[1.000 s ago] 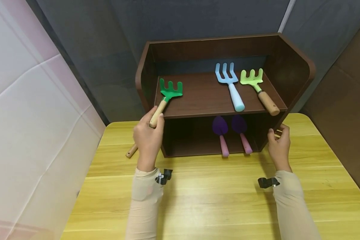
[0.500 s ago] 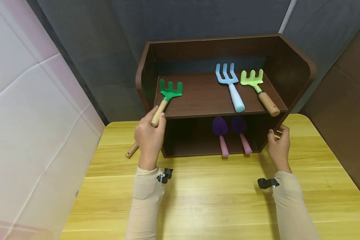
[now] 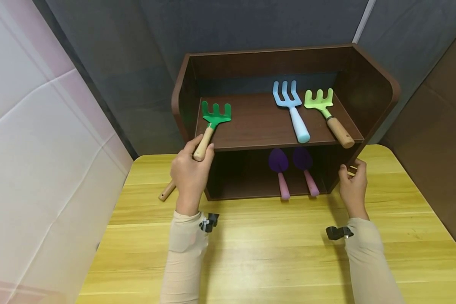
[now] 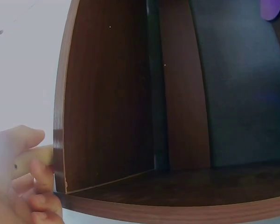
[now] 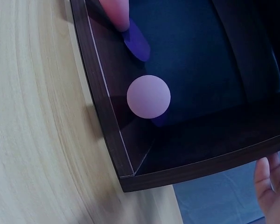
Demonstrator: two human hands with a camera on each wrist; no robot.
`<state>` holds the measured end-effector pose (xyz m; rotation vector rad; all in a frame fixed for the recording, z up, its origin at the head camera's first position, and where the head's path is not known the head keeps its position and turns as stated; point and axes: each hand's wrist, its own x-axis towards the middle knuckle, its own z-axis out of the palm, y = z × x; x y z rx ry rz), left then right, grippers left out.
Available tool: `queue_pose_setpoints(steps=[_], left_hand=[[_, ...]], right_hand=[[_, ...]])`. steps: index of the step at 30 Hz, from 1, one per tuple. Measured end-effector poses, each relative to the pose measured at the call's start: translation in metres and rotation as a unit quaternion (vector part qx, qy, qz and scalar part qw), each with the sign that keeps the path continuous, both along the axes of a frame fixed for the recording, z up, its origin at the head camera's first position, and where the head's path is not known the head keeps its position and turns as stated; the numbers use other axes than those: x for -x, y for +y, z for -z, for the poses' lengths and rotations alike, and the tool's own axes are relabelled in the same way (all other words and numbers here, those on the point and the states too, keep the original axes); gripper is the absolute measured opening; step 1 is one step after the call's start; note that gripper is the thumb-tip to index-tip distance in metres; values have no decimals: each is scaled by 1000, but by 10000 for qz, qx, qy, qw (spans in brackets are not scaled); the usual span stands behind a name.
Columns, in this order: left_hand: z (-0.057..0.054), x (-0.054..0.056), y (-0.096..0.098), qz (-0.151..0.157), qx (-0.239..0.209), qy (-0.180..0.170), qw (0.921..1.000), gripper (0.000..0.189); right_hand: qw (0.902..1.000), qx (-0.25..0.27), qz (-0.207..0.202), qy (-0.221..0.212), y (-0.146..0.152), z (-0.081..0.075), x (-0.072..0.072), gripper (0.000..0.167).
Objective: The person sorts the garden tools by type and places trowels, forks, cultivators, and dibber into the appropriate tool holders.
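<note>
My left hand (image 3: 190, 177) pinches the pale wooden handle of a green hand rake (image 3: 216, 116) between thumb and index finger. The rake's three-pronged head is over the left part of the upper board of a dark brown two-tier shelf (image 3: 247, 114). In the left wrist view, the left hand (image 4: 23, 182) holds the handle by the shelf's side panel (image 4: 107, 102). At the shelf's lower right, my right hand (image 3: 353, 188) touches the outside of the side panel. The right wrist view shows its fingers (image 5: 263, 175) against that outer side, none inside the shelf.
A light blue hand fork (image 3: 298, 122) and a lime green rake (image 3: 340, 131) lie on the upper board's right. Two purple trowels with pink handles, one left (image 3: 283, 185) and one right (image 3: 311, 182), lie below. Another wooden handle (image 3: 167, 191) shows left of the shelf on the table (image 3: 270, 253).
My left hand has shifted slightly to the right, turning the rake's handle a little more upright while its head stays nearly in place. The right hand has hardly moved.
</note>
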<state>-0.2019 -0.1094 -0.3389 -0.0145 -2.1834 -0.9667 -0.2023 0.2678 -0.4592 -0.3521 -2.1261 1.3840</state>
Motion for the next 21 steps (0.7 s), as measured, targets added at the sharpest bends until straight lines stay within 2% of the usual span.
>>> queue_pose_setpoints(steps=[5,21], left_hand=[[1,-1,0,7,210,-25,9998,42],[1,-5,-2,560,456,3,9974,54]], right_hand=[[10000,6,-25,4,0,-1,-1,39],[9999,-119,41,39,0,0,-1,40]])
